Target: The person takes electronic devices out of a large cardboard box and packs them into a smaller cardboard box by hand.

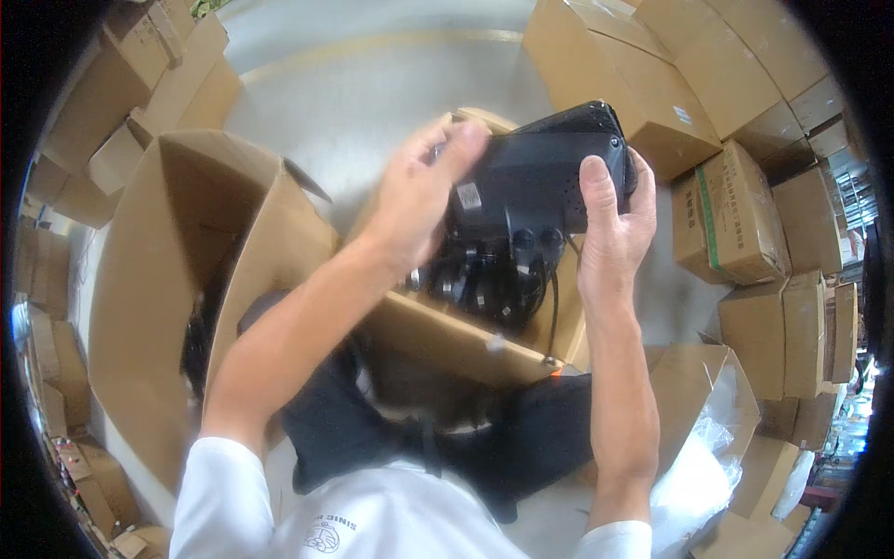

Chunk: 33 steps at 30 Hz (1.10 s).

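A black flat electronic device, with a small white label, small holes and round parts along its lower edge, is held tilted above an open cardboard box. My right hand grips its right end, thumb on the near face and fingers behind. A glossy black panel shows behind its upper edge. My left hand, slightly blurred, is at the device's left end with fingers curled toward the thumb; what they pinch is hidden. A black cable hangs below the device. Several black parts lie inside the box.
A tall open carton stands at my left, dark things inside. At lower right, another open carton holds clear plastic wrap. Stacked cartons line the right side, more cartons the left. My legs are at the box's near side.
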{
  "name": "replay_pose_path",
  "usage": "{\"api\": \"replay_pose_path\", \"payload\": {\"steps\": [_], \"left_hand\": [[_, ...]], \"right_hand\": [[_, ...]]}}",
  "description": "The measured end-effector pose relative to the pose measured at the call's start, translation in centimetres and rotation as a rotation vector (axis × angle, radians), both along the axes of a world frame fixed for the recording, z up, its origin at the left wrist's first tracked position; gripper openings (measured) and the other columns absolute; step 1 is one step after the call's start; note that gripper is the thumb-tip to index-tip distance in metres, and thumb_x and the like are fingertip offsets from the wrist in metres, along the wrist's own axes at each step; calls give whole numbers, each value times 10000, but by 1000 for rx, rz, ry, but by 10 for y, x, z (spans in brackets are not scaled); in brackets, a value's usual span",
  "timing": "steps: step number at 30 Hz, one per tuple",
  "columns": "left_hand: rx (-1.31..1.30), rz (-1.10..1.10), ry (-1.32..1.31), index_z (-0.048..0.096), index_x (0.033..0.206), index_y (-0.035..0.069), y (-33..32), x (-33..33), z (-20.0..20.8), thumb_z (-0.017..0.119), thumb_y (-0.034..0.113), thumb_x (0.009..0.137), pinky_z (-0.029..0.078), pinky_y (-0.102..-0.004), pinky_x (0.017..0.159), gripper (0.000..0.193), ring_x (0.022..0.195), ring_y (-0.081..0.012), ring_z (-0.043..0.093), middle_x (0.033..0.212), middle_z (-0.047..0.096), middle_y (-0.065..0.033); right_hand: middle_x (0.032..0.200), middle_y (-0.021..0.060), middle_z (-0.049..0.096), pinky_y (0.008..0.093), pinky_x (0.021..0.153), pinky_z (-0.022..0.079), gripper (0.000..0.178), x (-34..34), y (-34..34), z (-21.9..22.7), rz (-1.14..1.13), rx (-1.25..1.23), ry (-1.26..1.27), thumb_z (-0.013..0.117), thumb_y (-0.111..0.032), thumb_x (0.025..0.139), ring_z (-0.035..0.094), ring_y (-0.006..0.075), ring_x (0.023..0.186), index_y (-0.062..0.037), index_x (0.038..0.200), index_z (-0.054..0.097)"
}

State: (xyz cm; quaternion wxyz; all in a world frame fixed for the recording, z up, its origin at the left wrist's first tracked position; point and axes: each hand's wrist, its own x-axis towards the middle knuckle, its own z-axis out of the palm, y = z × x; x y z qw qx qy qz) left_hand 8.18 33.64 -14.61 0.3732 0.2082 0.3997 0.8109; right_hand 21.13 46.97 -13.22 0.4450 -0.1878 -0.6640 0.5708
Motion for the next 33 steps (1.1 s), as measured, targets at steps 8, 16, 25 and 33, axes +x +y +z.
{"api": "replay_pose_path", "payload": {"steps": [8,16,25,33], "left_hand": [[-113,53,-335,608,1154,55,20,20,-33,501,265,1056,581,-370,857,255,927,-180,669,1040,672,-61],[-393,-131,195,654,1140,-25,22,22,-65,668,477,964,507,-298,815,533,896,-138,611,1004,677,-70],[-454,-202,-134,571,1208,-13,50,-31,-74,755,360,907,602,-346,778,513,891,-183,694,1026,682,-92],[-509,-355,-270,565,1259,34,101,-8,-178,758,327,918,557,-402,888,489,1001,-221,658,1116,662,-91]], "right_hand": [[674,-58,350,282,585,274,557,-12,41,-31,-253,28,-19,527,-473,1047,312,75,668,-84,672,390],[614,-37,385,314,566,325,631,-18,59,-49,-334,-237,-263,440,-572,1048,363,96,621,-102,628,413],[927,143,637,313,539,533,817,-8,33,-70,182,-650,-580,681,-524,925,596,156,645,76,1367,346],[1273,406,495,477,907,535,931,41,28,-75,296,0,-917,688,-306,905,631,500,1049,217,1450,144]]}}
